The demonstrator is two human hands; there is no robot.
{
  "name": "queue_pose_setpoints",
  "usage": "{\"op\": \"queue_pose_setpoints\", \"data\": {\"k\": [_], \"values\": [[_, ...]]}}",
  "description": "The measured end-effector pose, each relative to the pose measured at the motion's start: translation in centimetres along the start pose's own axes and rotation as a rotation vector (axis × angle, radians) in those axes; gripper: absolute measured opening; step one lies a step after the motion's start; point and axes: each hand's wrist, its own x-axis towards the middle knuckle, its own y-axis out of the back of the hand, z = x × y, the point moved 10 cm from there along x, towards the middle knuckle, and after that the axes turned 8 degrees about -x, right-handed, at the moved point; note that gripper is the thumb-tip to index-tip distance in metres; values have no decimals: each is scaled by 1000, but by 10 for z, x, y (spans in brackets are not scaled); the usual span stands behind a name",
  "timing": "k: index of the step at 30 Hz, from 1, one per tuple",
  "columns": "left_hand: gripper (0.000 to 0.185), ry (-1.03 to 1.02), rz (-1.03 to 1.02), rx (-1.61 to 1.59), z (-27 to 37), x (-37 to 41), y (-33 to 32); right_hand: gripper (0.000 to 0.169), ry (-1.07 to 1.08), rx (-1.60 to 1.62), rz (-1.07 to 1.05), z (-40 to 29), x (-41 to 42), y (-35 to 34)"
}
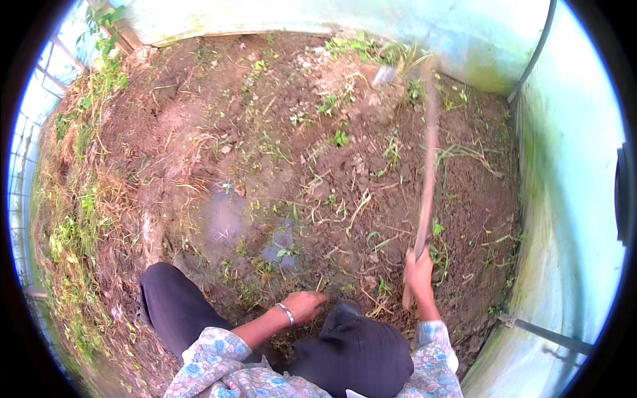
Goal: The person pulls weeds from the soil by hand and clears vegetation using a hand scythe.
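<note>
My right hand (419,273) grips the lower part of a long wooden handle (429,164), which stretches away over the soil near the right wall. Its far end is blurred; a pale, metal-looking blade (384,75) shows beside it, so the tool looks like a hoe. My left hand (304,306), with a silver-coloured band (285,313) on its wrist, is low over the ground beside my right knee (363,343). Its fingers are bent and their tips are hard to make out. Brown, wet soil (278,149) with small weeds and dry stalks lies before me.
Plastic sheeting (562,164) walls the right side and the far end (278,17). A dark pole (552,334) crosses at lower right. Puddles (224,216) lie ahead of my left knee (174,291). Weeds (74,239) and a wire mesh (22,184) line the left.
</note>
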Motion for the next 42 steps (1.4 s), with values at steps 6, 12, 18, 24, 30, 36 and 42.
{"op": "queue_pose_setpoints", "data": {"k": [6,12,18,24,30,36,42], "values": [[33,28,70,11,-22,-1,7,33,1,2,-106,17,-36,-41],[33,-27,-25,29,3,-7,-5,42,60,-210,-217,17,-26,-55],[34,46,-28,4,-13,6,2,34,7,-284,-169,23,-75,-19],[32,-100,67,-79,27,12,20,32,93,-451,-119,14,-21,-10],[28,-29,106,-86,0,21,31,35,-25,-400,-182,69,-103,15],[26,-83,264,-106,23,56,97,31,178,-302,-60,-21,-19,11],[22,-13,581,-189,-4,77,190,36,303,-568,-108,-29,46,9]]}}
